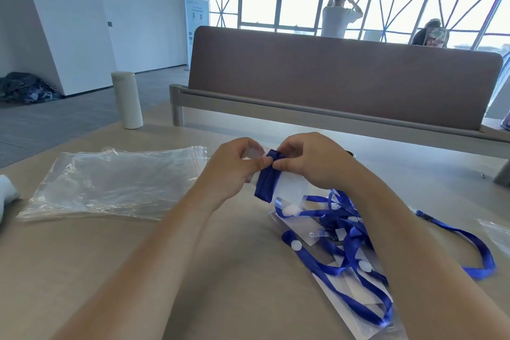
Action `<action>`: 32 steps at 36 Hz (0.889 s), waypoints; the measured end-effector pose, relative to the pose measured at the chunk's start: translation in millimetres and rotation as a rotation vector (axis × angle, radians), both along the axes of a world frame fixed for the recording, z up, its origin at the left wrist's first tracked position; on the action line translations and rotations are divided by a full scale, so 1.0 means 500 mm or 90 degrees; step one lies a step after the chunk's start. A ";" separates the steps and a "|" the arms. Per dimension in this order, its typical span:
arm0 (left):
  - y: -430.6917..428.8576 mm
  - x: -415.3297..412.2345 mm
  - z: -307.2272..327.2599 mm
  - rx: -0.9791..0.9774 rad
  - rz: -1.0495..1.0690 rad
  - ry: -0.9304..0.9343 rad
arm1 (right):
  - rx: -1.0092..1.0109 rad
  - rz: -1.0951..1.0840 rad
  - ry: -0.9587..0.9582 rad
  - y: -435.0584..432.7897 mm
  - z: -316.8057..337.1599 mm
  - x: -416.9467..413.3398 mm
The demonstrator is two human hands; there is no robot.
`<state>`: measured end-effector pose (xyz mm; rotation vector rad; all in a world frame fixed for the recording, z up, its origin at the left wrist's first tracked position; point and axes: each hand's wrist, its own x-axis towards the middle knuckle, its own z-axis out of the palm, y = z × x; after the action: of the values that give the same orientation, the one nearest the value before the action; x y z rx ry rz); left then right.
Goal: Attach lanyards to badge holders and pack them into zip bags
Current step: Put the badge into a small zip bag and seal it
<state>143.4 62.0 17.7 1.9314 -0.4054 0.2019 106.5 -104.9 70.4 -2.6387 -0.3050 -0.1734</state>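
A clear badge holder (289, 183) with a blue lanyard (267, 181) wound round its middle is held above the table at centre. My left hand (234, 168) grips the holder's left end, thumb at the lanyard band. My right hand (309, 160) pinches the top of the wound lanyard with thumb and fingers. A tangle of blue lanyards with badge holders (345, 240) lies on the table at lower right, under my right forearm. A stack of clear zip bags (110, 182) lies flat to the left.
A cream cylindrical bottle (127, 99) stands at the table's far left. A brown desk divider (345, 74) runs along the back edge. Another zip bag's corner (496, 232) shows at the right edge. A loose lanyard (469, 246) trails right. Two people stand or sit beyond the divider.
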 end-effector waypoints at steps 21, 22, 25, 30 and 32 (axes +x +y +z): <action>0.025 -0.025 0.002 0.000 0.114 0.009 | 0.001 -0.027 -0.029 0.035 -0.019 -0.002; 0.038 -0.030 0.002 -0.010 0.125 0.009 | 0.000 -0.024 -0.029 0.042 -0.021 -0.002; 0.084 -0.041 -0.003 0.008 0.153 0.007 | -0.008 -0.011 -0.033 0.069 -0.023 0.000; 0.154 -0.049 -0.023 0.079 0.184 0.049 | -0.055 -0.002 -0.025 0.119 -0.027 0.016; 0.177 -0.045 -0.036 0.119 0.187 0.086 | -0.072 -0.008 -0.033 0.134 -0.034 0.023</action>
<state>120.9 150.7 -0.5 2.1712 -0.0503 0.2285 117.9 -38.1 53.5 -2.7513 -0.3242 -0.2353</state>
